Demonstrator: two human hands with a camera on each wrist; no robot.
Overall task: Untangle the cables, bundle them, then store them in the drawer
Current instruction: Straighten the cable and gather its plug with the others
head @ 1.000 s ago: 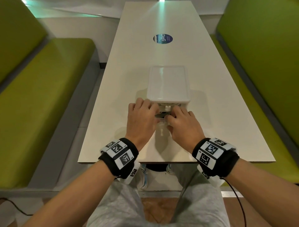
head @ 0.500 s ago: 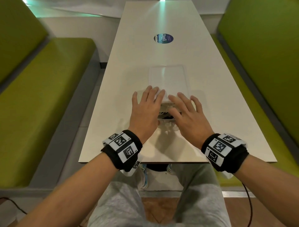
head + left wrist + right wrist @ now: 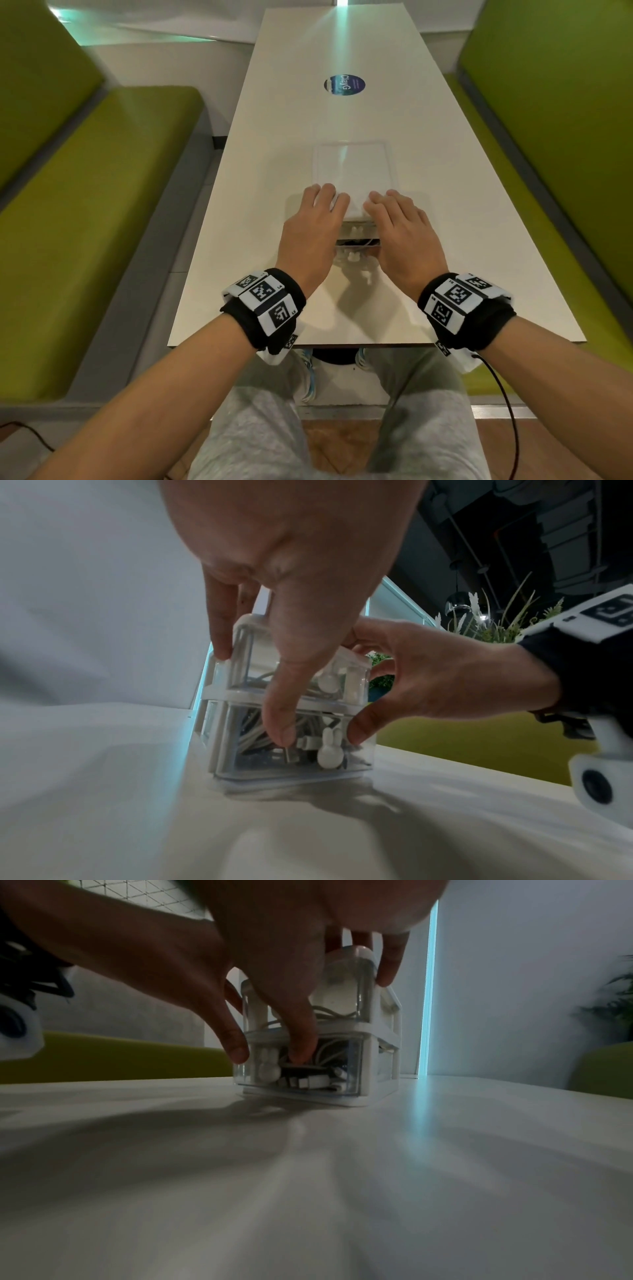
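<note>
A small clear two-drawer box (image 3: pixel 354 171) stands on the white table (image 3: pixel 239 240). My left hand (image 3: pixel 311 226) and right hand (image 3: pixel 400 226) lie on its near end, fingers flat on the top. Both thumbs press the front of the lower drawer (image 3: pixel 308 753), either side of its rabbit-shaped knob (image 3: pixel 330 750). White cables (image 3: pixel 253 737) and plugs (image 3: pixel 308 1081) fill that drawer. More cable shows in the upper drawer (image 3: pixel 274 674). From the head view a narrow dark gap (image 3: pixel 356 241) shows the lower drawer standing slightly out.
A round blue sticker (image 3: pixel 344 85) sits further up the table. Green benches (image 3: pixel 85 222) flank it on both sides. The table's near edge (image 3: pixel 342 344) is just behind my wrists, with my knees below it.
Both hands have moved from the open lower drawer, where their fingers were curled, forward onto the box top. The lower drawer stands further in than before.
</note>
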